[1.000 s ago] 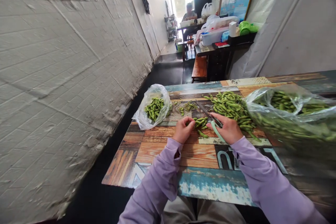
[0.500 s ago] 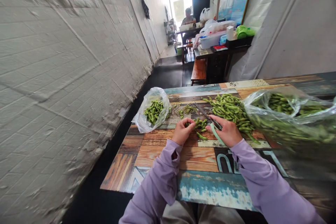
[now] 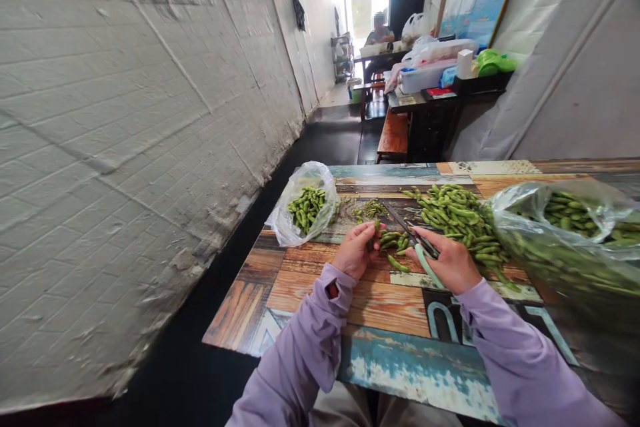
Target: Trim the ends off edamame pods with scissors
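My left hand [image 3: 354, 250] is closed, pinching a green edamame pod [image 3: 377, 227] between thumb and fingers. In my right hand [image 3: 447, 260] is a pair of scissors [image 3: 425, 263] with pale green handles, its dark blades pointing away and to the left. Several loose pods [image 3: 395, 241] lie on the table between the two hands. Past them sits a small heap of trimmed bits [image 3: 370, 209]. A larger pile of edamame [image 3: 457, 213] spreads beyond my right hand. Left of my left hand, a clear plastic bag [image 3: 326, 177] stands with pods inside.
The patchwork wood-print table [image 3: 350, 300] carries everything. A big clear bag of edamame [image 3: 530, 253] sits at the right. A white brick-pattern wall [image 3: 125, 180] runs along the left. Farther back are a bench [image 3: 393, 133], a loaded table [image 3: 407, 101] and a seated person [image 3: 380, 33].
The whole view has shifted, so things appear farther right. My left hand has tilted up and now shows a pod at its fingertips. My right hand still holds the scissors.
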`<action>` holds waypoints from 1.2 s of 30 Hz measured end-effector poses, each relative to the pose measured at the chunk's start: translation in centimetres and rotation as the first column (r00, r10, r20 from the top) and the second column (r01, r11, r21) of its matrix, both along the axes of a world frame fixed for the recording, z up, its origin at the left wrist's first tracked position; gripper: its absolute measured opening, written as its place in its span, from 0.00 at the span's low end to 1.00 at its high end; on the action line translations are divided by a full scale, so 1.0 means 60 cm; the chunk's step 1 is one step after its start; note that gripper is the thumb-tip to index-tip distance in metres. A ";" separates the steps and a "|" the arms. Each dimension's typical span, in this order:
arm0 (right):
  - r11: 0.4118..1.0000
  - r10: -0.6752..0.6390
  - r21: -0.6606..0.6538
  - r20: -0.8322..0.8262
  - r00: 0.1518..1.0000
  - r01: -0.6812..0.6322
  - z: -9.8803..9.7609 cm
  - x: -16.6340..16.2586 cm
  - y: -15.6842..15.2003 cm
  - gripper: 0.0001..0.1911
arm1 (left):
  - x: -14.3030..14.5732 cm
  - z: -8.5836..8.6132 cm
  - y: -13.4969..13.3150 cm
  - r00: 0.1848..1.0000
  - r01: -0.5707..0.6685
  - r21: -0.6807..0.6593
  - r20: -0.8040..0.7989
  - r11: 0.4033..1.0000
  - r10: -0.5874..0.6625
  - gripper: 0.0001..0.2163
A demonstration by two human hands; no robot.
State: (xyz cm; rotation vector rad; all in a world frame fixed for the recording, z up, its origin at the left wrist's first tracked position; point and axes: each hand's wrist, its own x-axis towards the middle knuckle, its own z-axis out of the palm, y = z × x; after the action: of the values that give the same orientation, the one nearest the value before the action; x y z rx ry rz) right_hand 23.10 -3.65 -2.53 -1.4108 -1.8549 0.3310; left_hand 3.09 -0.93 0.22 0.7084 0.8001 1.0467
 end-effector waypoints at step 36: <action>0.983 0.183 -0.022 0.103 0.978 -0.182 0.001 -0.010 -0.008 0.26 | -0.007 -0.015 0.001 0.967 -0.076 0.350 -0.201 0.934 0.154 0.13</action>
State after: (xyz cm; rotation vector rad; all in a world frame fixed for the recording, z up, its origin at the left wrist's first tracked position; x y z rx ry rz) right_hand 22.53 -4.14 -2.44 -1.2898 -2.0781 0.3662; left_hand 2.66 -0.87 -0.70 1.1021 0.8732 1.2428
